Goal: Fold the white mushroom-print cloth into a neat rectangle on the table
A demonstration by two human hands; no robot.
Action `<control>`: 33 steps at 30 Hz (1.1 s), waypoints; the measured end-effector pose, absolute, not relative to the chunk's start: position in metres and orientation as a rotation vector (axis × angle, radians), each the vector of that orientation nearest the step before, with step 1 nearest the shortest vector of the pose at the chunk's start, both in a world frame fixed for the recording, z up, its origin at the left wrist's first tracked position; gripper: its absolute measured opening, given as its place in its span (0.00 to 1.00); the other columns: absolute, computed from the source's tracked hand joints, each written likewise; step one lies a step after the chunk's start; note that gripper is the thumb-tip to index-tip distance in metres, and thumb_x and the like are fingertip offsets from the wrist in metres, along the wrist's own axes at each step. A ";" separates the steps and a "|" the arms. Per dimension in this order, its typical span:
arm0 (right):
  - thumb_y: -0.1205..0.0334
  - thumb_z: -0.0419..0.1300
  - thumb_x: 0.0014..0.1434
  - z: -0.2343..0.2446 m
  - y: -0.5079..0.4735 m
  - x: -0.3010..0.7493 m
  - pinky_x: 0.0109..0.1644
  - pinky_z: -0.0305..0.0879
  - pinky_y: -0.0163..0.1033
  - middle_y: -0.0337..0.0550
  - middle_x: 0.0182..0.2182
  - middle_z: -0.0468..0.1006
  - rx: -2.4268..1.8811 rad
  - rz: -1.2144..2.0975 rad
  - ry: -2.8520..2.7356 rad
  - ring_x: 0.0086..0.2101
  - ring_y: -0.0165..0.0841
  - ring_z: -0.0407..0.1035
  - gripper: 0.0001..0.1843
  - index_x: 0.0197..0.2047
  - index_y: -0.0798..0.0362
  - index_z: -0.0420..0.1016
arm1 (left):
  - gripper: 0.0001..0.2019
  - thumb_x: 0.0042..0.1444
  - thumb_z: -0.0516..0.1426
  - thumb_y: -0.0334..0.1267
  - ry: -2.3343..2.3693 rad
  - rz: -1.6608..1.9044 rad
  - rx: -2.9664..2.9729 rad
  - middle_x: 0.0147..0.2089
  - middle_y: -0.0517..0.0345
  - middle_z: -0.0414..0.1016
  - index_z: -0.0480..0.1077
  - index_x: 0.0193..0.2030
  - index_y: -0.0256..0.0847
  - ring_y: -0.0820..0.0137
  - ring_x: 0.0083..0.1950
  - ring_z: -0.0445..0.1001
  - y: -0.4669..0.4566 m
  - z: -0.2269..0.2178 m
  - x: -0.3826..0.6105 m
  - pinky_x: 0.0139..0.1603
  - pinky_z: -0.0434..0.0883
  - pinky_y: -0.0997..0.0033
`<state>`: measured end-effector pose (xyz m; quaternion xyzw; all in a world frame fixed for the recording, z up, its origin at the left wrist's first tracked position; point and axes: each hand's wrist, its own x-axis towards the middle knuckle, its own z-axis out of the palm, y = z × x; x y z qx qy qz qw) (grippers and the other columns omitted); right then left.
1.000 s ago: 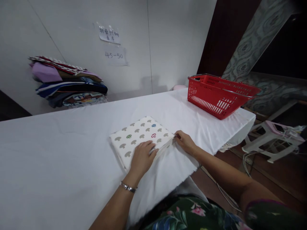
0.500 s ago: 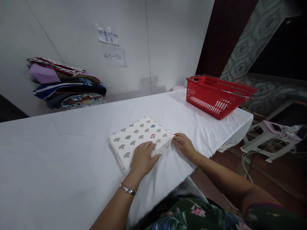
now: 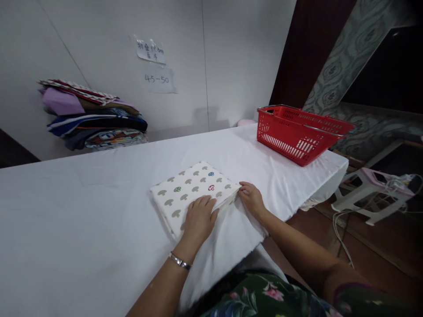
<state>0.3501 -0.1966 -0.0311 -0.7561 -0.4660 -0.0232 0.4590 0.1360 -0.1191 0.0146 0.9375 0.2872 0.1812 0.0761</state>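
Note:
A folded white cloth point(image 3: 190, 187) printed with grey mushrooms, plus a few coloured ones, lies flat on the white-covered table point(image 3: 99, 229) in front of me. My left hand point(image 3: 201, 218) rests on its near edge, palm down and fingers stretched over the top layer. At the cloth's right corner, my right hand point(image 3: 253, 199) pinches the stacked layers between thumb and fingers. Part of the near edge is hidden under my left hand.
A red plastic basket point(image 3: 297, 132) stands at the table's far right. Behind the table on the left is a pile of folded fabrics point(image 3: 95, 116). Paper signs point(image 3: 160, 80) hang on the wall. A white stool point(image 3: 370, 193) with cables stands beyond the right edge.
My left thumb has drawn in slightly closer to the fingers on the cloth. My right hand stays at the corner, and the cloth keeps its place and shape.

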 end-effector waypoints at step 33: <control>0.66 0.53 0.52 -0.035 -0.201 0.353 0.47 0.65 0.45 0.44 0.40 0.77 -1.772 0.013 -1.197 0.40 0.37 0.70 0.07 0.26 0.50 0.71 | 0.08 0.59 0.52 0.36 0.702 0.395 3.004 0.47 0.51 0.67 0.65 0.46 0.41 0.62 0.51 0.64 -0.125 0.031 0.218 0.49 0.62 0.61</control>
